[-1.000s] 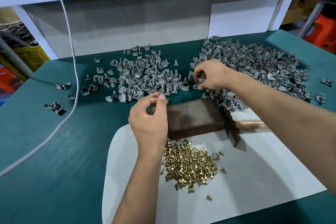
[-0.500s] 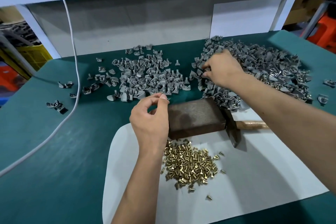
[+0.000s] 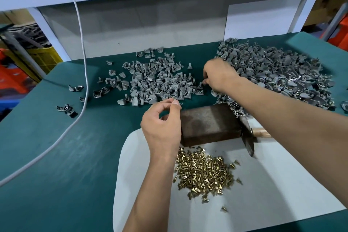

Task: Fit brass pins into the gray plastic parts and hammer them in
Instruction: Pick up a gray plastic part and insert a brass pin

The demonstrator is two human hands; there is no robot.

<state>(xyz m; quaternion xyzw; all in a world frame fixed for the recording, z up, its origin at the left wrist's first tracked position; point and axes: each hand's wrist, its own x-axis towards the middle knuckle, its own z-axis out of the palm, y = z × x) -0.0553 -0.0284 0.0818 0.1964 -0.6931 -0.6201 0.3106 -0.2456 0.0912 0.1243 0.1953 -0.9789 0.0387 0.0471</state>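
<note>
Green felt covers the bench (image 3: pixel 56 156) in the head view. A small pin (image 3: pixel 180 104) is pinched between thumb and forefinger of the left hand (image 3: pixel 162 128) above the metal block (image 3: pixel 209 124). The right hand (image 3: pixel 219 76) is curled at the near edge of the right heap of gray plastic parts (image 3: pixel 278 71); what it grips cannot be told. Brass pins (image 3: pixel 203 173) are heaped on a white sheet (image 3: pixel 273 194), near the hammer (image 3: pixel 248 137).
</note>
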